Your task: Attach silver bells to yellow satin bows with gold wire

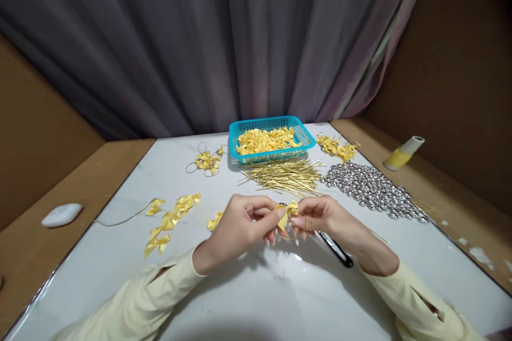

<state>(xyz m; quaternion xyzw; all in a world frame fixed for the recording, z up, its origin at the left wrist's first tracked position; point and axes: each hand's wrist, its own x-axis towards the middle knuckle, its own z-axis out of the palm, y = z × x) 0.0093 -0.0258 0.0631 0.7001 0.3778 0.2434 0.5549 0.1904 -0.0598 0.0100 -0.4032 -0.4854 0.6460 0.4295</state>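
Observation:
My left hand and my right hand meet over the middle of the white table. Both pinch one small yellow ribbon bow between their fingertips, with a thin gold loop hanging under it. The fingers of both hands are curled closed round the bow. Under my right wrist lies a black pen-like tool. Both arms wear pale yellow sleeves.
A turquoise basket of yellow bows stands at the back. In front of it lies a bundle of gold wires, with a heap of silver bells to its right. Loose bows lie at the left. Finished bows lie beside the basket.

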